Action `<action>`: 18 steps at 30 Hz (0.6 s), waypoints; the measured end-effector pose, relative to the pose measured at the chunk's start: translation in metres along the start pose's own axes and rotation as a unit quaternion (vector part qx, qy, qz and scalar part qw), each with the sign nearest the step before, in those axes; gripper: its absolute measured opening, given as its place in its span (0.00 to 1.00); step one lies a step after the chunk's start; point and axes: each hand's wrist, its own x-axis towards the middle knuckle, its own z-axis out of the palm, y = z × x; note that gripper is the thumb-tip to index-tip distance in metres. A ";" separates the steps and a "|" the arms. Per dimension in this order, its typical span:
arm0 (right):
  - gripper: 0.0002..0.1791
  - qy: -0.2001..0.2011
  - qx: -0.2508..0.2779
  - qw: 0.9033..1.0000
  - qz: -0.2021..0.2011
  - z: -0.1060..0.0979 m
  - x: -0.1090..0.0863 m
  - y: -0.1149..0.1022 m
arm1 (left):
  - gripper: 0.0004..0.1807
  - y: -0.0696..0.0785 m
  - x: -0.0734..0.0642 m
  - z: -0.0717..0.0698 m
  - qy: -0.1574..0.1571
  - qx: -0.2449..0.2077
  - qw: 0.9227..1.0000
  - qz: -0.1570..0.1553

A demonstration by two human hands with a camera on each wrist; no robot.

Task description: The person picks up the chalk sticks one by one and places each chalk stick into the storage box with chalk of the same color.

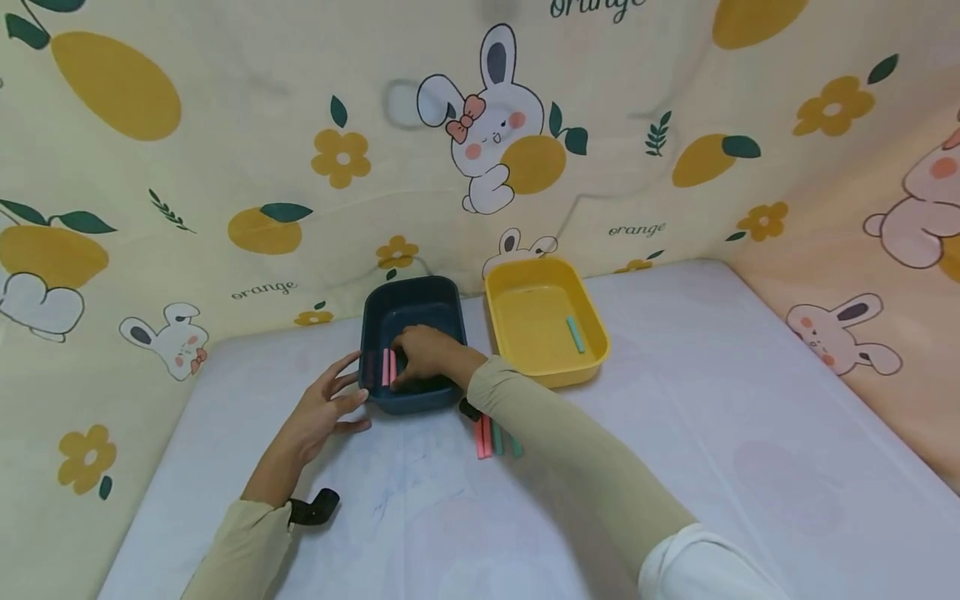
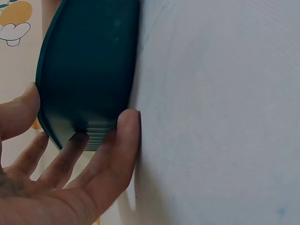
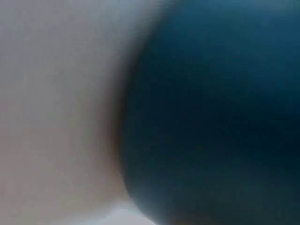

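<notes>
A dark blue plastic bin [image 1: 414, 402] stands by the back wall cloth. Inside it, my right hand [image 1: 429, 354] pinches a pink stick [image 1: 393, 367] by its ends between finger and thumb. Another pink stick [image 1: 386, 367] lies close along its left side. My left hand [image 1: 318, 417] rests against the bin's left front corner. The left wrist view has its spread, slightly bent fingers [image 2: 124, 140] touching the teal-looking bin wall [image 2: 89, 61], thumb near the rim. Blurred blue bin wall [image 3: 215, 112] fills much of the right wrist view, where the right fingers are hidden.
A yellow bin [image 1: 551, 377] to the right holds one green stick [image 1: 575, 334]. Pink sticks [image 1: 483, 438] and green sticks [image 1: 517, 447] lie on the white table cloth [image 1: 420, 533] in front, partly under the right forearm. Patterned cloth [image 1: 600, 83] hangs behind.
</notes>
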 end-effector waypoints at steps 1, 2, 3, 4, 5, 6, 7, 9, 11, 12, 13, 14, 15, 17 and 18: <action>0.40 0.000 -0.008 1.000 -0.001 0.001 0.001 0.000 | 0.40 0.000 0.000 0.000 -0.001 -0.001 1.000 0.001; 0.40 0.001 -0.011 1.000 -0.001 0.001 0.001 -0.001 | 0.40 -0.001 -0.001 0.000 -0.001 -0.001 1.000 0.001; 0.40 0.002 -0.013 1.000 -0.001 0.002 0.001 -0.001 | 0.39 -0.001 -0.001 0.000 -0.001 -0.002 1.000 0.002; 0.40 0.004 -0.012 1.000 0.000 0.002 0.001 -0.001 | 0.39 -0.001 -0.001 0.000 -0.001 -0.002 1.000 0.002; 0.40 0.005 -0.011 1.000 0.000 0.003 0.001 -0.001 | 0.39 0.000 -0.001 0.000 -0.001 -0.002 1.000 0.001; 0.40 0.006 -0.012 1.000 0.001 0.003 0.001 -0.001 | 0.39 0.000 -0.001 0.001 -0.001 -0.002 1.000 0.000; 0.40 0.007 -0.013 1.000 0.001 0.004 0.001 0.000 | 0.40 0.000 -0.001 0.001 -0.001 -0.002 1.000 0.000; 0.40 0.007 -0.013 1.000 0.000 0.005 0.002 0.001 | 0.40 0.000 -0.001 0.001 -0.001 0.000 1.000 -0.001; 0.41 0.002 -0.014 1.000 -0.004 0.005 0.003 0.001 | 0.40 0.000 -0.001 0.001 0.002 0.002 1.000 -0.003; 0.41 -0.002 -0.014 1.000 -0.008 0.005 0.003 0.002 | 0.40 0.001 -0.001 0.001 0.002 0.004 1.000 -0.004; 0.42 -0.007 -0.013 1.000 -0.011 0.003 0.003 0.002 | 0.40 0.001 -0.002 0.001 0.002 0.005 1.000 -0.004; 0.43 -0.012 -0.011 1.000 -0.013 0.002 0.003 0.002 | 0.40 0.001 -0.002 0.001 0.002 0.007 1.000 -0.005; 0.43 -0.017 -0.011 1.000 -0.015 0.000 0.003 0.003 | 0.40 0.002 -0.002 0.001 0.002 0.009 1.000 -0.004; 0.45 -0.023 -0.007 1.000 -0.016 -0.005 0.002 0.004 | 0.40 0.002 -0.003 0.001 -0.002 0.016 1.000 -0.004; 0.46 -0.024 -0.004 1.000 -0.017 -0.008 0.000 0.005 | 0.41 0.002 -0.003 0.001 -0.005 0.021 1.000 -0.004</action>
